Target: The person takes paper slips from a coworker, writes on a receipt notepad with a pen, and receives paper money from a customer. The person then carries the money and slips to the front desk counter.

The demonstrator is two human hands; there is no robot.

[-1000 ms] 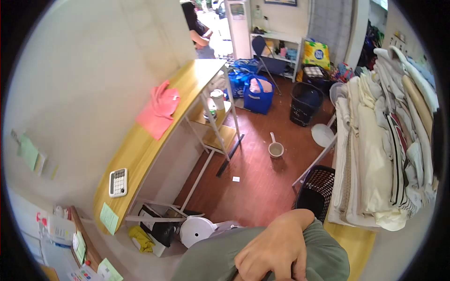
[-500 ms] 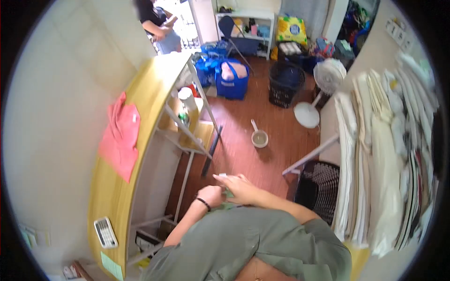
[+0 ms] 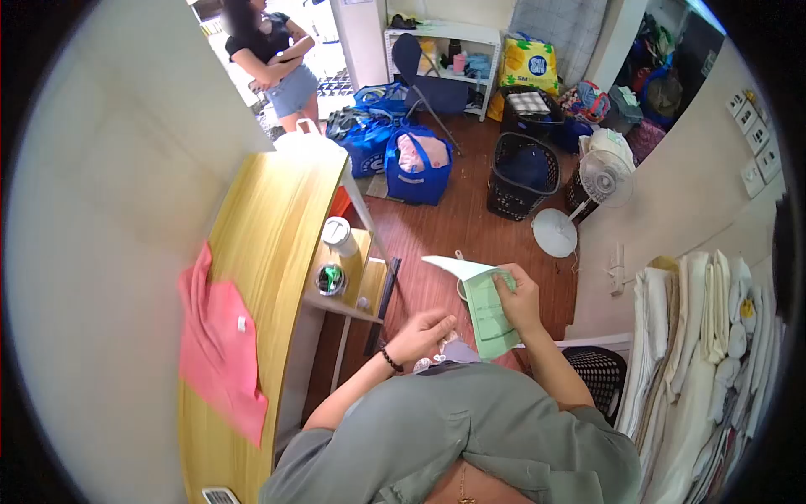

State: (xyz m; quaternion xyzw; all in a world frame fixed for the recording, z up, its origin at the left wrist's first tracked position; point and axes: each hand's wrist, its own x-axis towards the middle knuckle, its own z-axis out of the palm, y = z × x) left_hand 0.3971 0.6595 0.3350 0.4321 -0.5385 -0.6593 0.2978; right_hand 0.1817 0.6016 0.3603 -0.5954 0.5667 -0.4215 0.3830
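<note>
My right hand is closed around the right edge of a light green printed receipt pad, its thumb on the front. A white-looking top sheet curls away to the left. Lower and to the left, my left hand, with a dark bead bracelet at the wrist, has its fingers curled together at the front of my body. What it grips, if anything, I cannot make out. Just beside its fingertips is a greyish-purple thing with pale trim, partly hidden by my shirt.
A pink garment lies on the wooden counter at left. A white lidded tumbler stands on the lower shelf. Blue bags, black baskets and a white fan occupy the floor. Folded cloths hang at right. A person stands beyond.
My hands have come apart from in front of my waist. The right hand has risen rightward with the green pad, now plainly visible. The view has tilted upward.
</note>
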